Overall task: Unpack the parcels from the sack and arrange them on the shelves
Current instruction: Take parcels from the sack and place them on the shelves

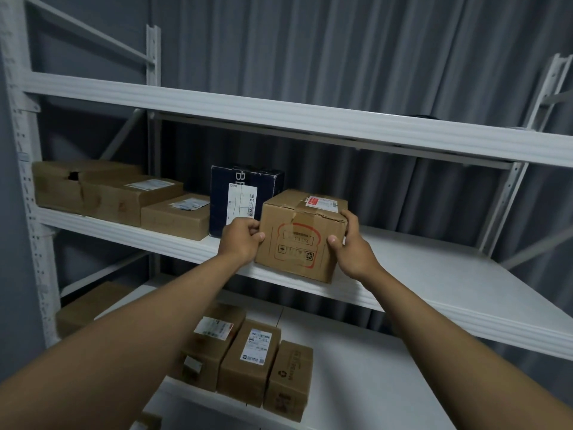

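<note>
On the middle shelf (pixel 434 274), near its front edge, a brown parcel (pixel 302 234) is gripped from both sides: left hand (pixel 240 240) and right hand (pixel 348 243) curled round its near corners. It's angled, just right of a dark blue box (pixel 245 193) (apparently not touching). Open shelf is seen to the right, so nothing looks blocked there.

A grey curtain (pixel 356 57) hangs behind everything. It has long folds that run from top to bottom. It fills the whole back, from side to side. At the far left there is a plain grey wall (pixel 7 243), close to the curtain's left edge.
</note>
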